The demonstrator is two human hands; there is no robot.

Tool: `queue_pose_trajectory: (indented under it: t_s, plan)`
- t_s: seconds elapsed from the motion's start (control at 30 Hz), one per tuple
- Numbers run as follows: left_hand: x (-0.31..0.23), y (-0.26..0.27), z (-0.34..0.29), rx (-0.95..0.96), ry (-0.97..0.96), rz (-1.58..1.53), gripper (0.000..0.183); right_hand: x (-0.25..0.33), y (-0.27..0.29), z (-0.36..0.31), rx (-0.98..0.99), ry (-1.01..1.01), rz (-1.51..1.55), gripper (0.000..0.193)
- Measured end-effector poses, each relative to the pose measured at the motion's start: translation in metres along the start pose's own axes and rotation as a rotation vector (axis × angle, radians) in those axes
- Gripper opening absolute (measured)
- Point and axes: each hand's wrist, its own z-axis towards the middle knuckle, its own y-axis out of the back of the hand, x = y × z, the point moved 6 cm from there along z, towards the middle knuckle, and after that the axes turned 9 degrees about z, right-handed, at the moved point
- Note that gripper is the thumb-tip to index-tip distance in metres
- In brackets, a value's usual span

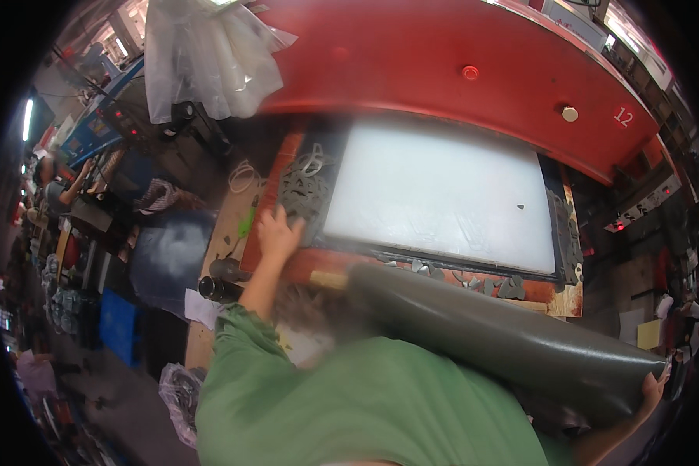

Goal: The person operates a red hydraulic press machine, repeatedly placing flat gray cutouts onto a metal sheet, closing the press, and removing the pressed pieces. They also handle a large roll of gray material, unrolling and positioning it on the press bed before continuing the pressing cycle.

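My left hand is at the left edge of the press bed, fingers apart, at the near side of a heap of grey cut-out scraps; whether it touches them I cannot tell. At the lower right, my right hand grips the end of a large dark grey sheet. The sheet curves in front of my body, along the bed's near edge. Beyond it lies a white cutting board with one small dark scrap on it.
A red press beam with a red button spans the far side. Clear plastic bags hang at upper left. More grey scraps line the board's near and right edges. Another person is at far left.
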Motion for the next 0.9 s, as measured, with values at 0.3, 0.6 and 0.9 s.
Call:
queue_pose_trajectory:
  t_s: [0.3, 0.6, 0.9]
  plan:
    - [-0.019, -0.036, 0.122, 0.036, -0.214, -0.247, 0.05, 0.01, -0.02, -0.027, -0.06, -0.028, 0.061, 0.042]
    - [-0.015, -0.101, 0.187, 0.175, -0.016, -0.198, 0.037, 0.01, -0.025, -0.028, -0.13, -0.025, -0.02, 0.04]
    - [-0.014, -0.108, 0.198, 0.161, -0.152, -1.067, 0.022, 0.011, -0.023, -0.025, -0.156, -0.03, -0.044, 0.038]
